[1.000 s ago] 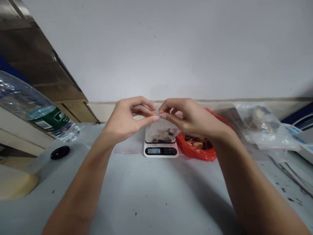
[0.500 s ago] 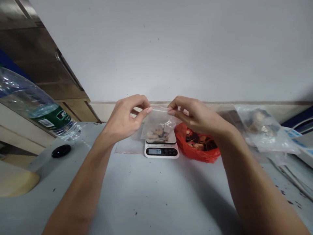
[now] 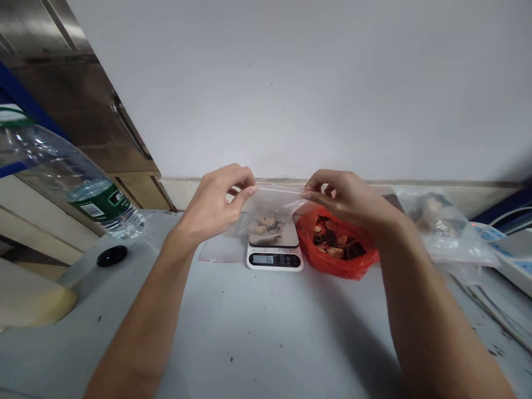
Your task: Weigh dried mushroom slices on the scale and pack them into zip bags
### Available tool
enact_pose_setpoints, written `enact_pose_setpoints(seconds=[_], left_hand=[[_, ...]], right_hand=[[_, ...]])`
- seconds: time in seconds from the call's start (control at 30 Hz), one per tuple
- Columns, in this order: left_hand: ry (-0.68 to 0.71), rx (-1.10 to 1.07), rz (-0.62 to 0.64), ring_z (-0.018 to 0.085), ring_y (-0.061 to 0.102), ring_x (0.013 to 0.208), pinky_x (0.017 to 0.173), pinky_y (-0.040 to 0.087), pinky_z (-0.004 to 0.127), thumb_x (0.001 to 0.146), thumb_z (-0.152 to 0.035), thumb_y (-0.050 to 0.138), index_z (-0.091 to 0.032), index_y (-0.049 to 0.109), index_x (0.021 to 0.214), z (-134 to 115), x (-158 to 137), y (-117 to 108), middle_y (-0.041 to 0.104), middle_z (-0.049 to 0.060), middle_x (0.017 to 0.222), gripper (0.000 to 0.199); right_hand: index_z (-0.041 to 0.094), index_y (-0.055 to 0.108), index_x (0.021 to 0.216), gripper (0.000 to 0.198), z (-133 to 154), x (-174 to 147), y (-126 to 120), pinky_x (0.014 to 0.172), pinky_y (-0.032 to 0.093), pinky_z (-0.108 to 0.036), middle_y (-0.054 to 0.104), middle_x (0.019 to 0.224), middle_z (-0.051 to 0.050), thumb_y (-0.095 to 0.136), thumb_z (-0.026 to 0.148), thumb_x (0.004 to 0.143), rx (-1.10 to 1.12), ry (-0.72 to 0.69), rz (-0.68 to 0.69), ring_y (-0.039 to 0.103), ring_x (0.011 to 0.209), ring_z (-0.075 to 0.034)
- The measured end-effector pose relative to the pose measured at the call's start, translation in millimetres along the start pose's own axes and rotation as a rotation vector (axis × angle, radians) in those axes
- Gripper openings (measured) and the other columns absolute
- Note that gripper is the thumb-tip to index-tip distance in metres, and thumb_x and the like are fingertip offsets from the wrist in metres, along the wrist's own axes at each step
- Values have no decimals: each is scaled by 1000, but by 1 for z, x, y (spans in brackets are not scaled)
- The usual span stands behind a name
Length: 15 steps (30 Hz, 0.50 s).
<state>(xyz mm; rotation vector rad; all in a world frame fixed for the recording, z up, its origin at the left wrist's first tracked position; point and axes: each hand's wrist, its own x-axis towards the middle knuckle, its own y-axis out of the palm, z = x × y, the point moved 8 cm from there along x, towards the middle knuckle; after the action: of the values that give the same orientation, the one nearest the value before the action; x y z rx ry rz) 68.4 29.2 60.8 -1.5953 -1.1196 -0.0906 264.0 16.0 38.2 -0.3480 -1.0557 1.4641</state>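
A small clear zip bag (image 3: 270, 213) with brown dried pieces inside hangs over a white digital scale (image 3: 275, 256). My left hand (image 3: 216, 202) pinches the bag's top left corner. The top right corner is pinched by my right hand (image 3: 347, 199), and the zip strip is stretched straight between the two. The bag's bottom rests on or just above the scale's plate. An open red plastic bag (image 3: 338, 249) of dried brown and orange pieces sits right of the scale, under my right wrist.
A clear water bottle (image 3: 70, 180) with a green label stands at the left, its black cap (image 3: 111, 255) on the grey table (image 3: 266, 332). Filled clear bags (image 3: 444, 227) lie at the right. An empty clear bag (image 3: 222, 249) lies left of the scale.
My hands have drawn apart along the bag's top, from touching at the middle to holding its two corners. The bag has lifted a little and the scale's reading has changed.
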Motion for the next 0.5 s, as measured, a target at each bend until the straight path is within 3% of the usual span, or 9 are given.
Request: enact_pose_setpoints(seconds=[0.17,0.27,0.33,0.4,0.5], left_hand=[[72,98,-37,16,62,75,70,53,28,97,-25,53,-20,63,83,-16,1,-6,67,1,81,18],[141,143,-36,17,65,80,76,53,29,100,-26,54,-20,66,88,-29,9,-9,70,2,88,18],[235,153,-2,18,66,86,81,54,31,101,-26,54,-20,69,93,-44,16,-2,69,4,96,18],[348,143,18,18,66,91,84,54,33,102,-24,54,-22,71,95,-66,24,9,68,4,104,19],[415,159,-96,21,64,102,89,54,37,103,-22,50,-26,72,93,-98,35,24,67,4,113,25]], right_hand=[[23,53,65,29,-2,-2,-13,63,41,-32,62,67,-2,62,40,87,-97,53,-8,53,66,-17],[23,57,68,27,-1,-5,-18,67,47,-33,68,75,-4,65,43,85,-29,36,35,59,71,-19],[21,67,87,24,5,-8,-13,76,53,-36,75,94,-7,71,44,81,94,-8,147,66,83,-22],[21,70,106,34,12,-15,-4,85,56,-39,76,110,-9,73,42,80,184,-61,302,70,95,-25],[19,74,104,25,13,-27,-3,85,58,-42,79,102,-9,60,34,89,198,-92,413,72,91,-26]])
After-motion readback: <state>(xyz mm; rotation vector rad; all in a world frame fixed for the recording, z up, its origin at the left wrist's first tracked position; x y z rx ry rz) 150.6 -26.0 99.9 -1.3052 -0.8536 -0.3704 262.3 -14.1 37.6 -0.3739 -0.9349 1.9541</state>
